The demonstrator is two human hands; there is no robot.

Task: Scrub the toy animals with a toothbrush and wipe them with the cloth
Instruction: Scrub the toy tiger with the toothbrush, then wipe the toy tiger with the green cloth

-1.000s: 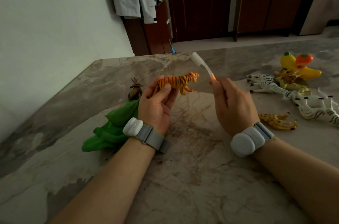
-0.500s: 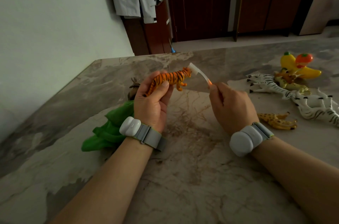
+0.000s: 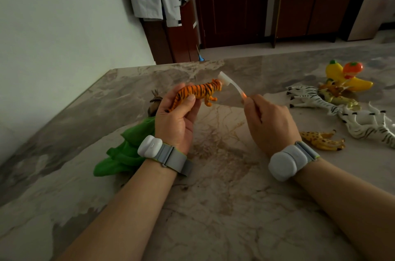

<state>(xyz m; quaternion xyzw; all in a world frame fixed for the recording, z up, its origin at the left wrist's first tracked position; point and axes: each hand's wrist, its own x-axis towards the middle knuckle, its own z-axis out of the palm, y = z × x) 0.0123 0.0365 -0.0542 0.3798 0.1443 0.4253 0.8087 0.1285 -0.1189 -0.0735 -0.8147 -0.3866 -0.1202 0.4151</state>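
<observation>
My left hand (image 3: 175, 119) grips an orange striped toy tiger (image 3: 201, 90) by its hind end, holding it above the marble table (image 3: 213, 207) with its head pointing right. My right hand (image 3: 269, 121) holds the handle of a white toothbrush (image 3: 232, 85). The brush head touches the tiger's head. A crumpled green cloth (image 3: 128, 149) lies on the table just left of my left wrist.
A small brown antlered toy (image 3: 154, 104) stands behind the cloth. To the right lie zebra toys (image 3: 316, 100), a white striped tiger (image 3: 369, 126), a yellow spotted animal (image 3: 322, 140) and yellow and orange fruit toys (image 3: 346, 76). A wall runs along the table's left edge.
The toothbrush has come down from above the tiger until its head rests on the tiger's head. My left hand has shifted the tiger slightly left and tilted its head end up.
</observation>
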